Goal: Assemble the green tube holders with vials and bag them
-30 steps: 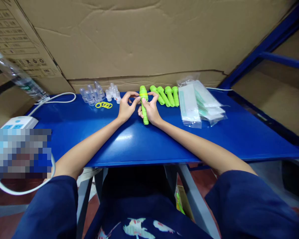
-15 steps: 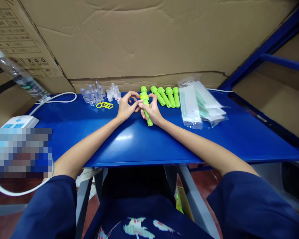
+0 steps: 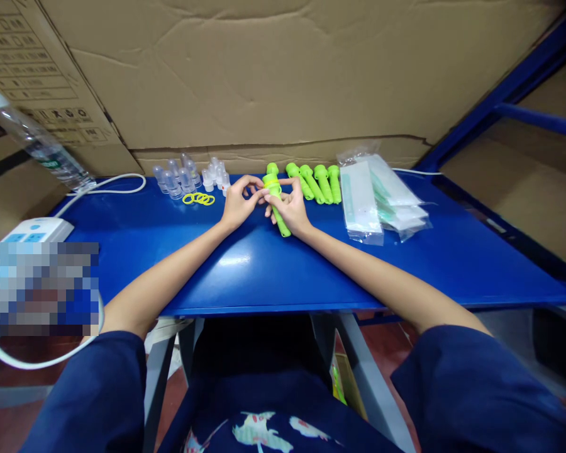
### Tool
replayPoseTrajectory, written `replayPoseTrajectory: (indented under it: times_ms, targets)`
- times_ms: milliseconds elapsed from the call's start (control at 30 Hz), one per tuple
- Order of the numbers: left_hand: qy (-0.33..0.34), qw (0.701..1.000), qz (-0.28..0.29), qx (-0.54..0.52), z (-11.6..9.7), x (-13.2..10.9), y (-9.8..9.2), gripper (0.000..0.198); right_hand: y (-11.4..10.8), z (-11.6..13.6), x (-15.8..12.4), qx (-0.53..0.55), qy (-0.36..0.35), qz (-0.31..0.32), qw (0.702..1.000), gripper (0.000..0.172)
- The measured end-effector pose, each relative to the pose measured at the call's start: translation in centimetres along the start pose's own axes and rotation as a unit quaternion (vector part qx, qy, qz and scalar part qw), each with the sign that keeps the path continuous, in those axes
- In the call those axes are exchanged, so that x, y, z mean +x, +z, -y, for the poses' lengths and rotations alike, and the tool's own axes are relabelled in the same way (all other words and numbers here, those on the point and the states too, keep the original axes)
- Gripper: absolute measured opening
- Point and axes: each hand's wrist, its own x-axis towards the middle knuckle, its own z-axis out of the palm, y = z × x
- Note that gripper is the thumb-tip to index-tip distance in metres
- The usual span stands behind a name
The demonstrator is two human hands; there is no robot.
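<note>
In the head view, we saw the green tube slanting over the blue tabletop, the right hand with its fingers wrapped around the shaft. The left hand curled its fingers to the yellow ring around the tube; whether they pinched it, we couldn't tell. We judged the tube light, stiff, slightly slippery, best held by its narrow shaft. The tabletop looked glossy; cardboard stood behind.

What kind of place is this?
Probably a small workstation, perhaps in a workshop, though one view can't settle it. A blue table stands against cardboard, bearing a row of green tubes and clusters of clear plastic pieces. The right hand holds a similar tube.
</note>
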Motion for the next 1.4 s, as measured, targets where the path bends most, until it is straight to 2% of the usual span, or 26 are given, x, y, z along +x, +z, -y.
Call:
replayPoseTrajectory:
  times_ms: [133,267,400,500,633,833,1000,1100,1233,1333,1400]
  targets:
    - [-0.009,1.000,-0.008,-0.006,0.6,0.1,0.1,0.036,-0.1,-0.9,0.3,-0.031,-0.026,-0.008,0.999,0.072]
    - [-0.024,0.999,-0.013,-0.026,0.9,0.0,0.5,0.043,-0.1,-1.0,-0.1,-0.062,-0.044,0.017,0.997,0.078]
    - [-0.026,0.999,-0.006,-0.036,0.8,-0.1,0.7,0.050,-0.2,-0.7,-0.4,-0.071,-0.052,0.047,0.995,0.066]
    - [-0.026,0.999,-0.008,-0.041,0.8,-0.2,0.7,0.055,-0.2,-0.1,-0.4,-0.058,-0.044,0.057,0.996,0.061]
    - [-0.028,0.997,-0.014,-0.070,0.8,-0.2,0.9,0.064,0.2,1.1,-0.8,-0.041,-0.013,0.052,0.998,0.063]
    - [-0.085,0.988,0.014,-0.129,1.0,-0.5,1.5,0.066,1.0,2.4,-1.7,-0.071,0.009,0.052,0.996,0.069]
    - [-0.105,0.985,0.011,-0.137,1.0,-0.5,1.6,0.069,1.0,2.3,-1.8,-0.093,-0.001,0.059,0.994,0.064]
    - [-0.104,0.984,0.005,-0.143,0.6,-0.3,1.4,0.069,1.0,2.0,-1.7,-0.081,-0.006,0.047,0.996,0.068]
    - [-0.098,0.986,0.026,-0.132,0.2,-0.2,1.2,0.073,1.0,1.8,-1.5,-0.076,-0.004,0.056,0.996,0.070]
    - [-0.103,0.987,0.003,-0.122,0.2,0.0,1.1,0.073,0.7,1.8,-1.3,-0.123,-0.013,0.057,0.991,0.064]
    - [-0.101,0.988,-0.030,-0.112,0.4,0.1,1.1,0.072,0.4,1.6,-1.1,-0.182,-0.050,0.048,0.981,0.065]
